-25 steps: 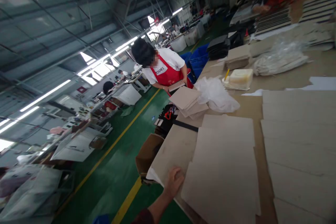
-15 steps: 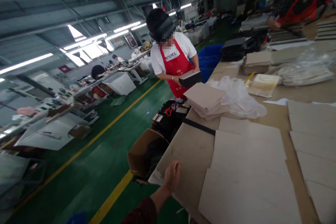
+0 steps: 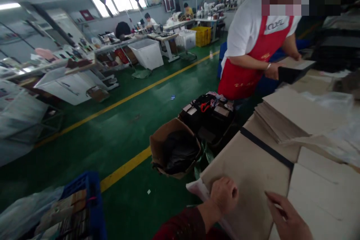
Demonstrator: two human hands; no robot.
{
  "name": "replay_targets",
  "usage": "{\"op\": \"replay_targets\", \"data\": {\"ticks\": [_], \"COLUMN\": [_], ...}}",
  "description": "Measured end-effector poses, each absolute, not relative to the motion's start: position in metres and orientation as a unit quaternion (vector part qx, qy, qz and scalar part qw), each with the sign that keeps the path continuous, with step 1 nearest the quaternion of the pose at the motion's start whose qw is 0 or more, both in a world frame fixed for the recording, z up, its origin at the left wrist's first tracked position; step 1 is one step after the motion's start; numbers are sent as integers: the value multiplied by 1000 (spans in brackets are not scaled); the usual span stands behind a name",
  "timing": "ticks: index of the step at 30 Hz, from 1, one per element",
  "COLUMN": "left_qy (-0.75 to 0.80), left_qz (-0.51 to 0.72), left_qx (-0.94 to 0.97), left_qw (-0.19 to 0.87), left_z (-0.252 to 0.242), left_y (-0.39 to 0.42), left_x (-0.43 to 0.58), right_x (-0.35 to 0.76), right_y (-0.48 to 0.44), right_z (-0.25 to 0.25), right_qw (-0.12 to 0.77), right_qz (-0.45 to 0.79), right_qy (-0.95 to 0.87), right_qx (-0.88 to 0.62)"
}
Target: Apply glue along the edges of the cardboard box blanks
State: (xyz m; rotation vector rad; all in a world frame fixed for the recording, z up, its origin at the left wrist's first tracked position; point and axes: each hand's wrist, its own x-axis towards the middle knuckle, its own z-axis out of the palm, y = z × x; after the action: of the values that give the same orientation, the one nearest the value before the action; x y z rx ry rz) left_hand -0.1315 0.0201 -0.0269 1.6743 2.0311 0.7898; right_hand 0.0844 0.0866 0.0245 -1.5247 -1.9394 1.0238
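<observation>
At the lower left of the frame sits a blue crate [image 3: 94, 198]. Toward the middle an open carton [image 3: 165, 138] with a black bag inside stands on the green floor. Right of it, at the bottom edge, the left hand [image 3: 225, 195] rests knuckles-up on the near corner of the large cardboard sheet [image 3: 253, 161], fingers curled; whether they pinch anything cannot be told. Further right, the right hand [image 3: 287, 217] lies flat with fingers apart at the sheet's right edge, just beside a paler board [image 3: 326, 191]. At the upper right, a co-worker in a red apron [image 3: 247, 75] holds a black box [image 3: 292, 73].
</observation>
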Motion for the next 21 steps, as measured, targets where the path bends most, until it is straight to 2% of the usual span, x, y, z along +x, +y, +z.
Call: {"op": "replay_targets", "data": {"ticks": [6,11,21], "left_qy": [697,688,655], "left_qz": [285,286,319], "left_qx": [621,637,680], "left_qw": [218,196,74], "left_z": [-41,-53,-84], "left_y": [19,19,28], "left_x": [-136,-133,-150], "right_x": [7,-4,-21], "right_y": [109,105,96], "right_z": [-13,-40,-44], "right_qw": [158,180,207], "right_qz": [460,433,397], "right_qy": [-656,-658,-693], "right_qx": [-577,-589,-565]}}
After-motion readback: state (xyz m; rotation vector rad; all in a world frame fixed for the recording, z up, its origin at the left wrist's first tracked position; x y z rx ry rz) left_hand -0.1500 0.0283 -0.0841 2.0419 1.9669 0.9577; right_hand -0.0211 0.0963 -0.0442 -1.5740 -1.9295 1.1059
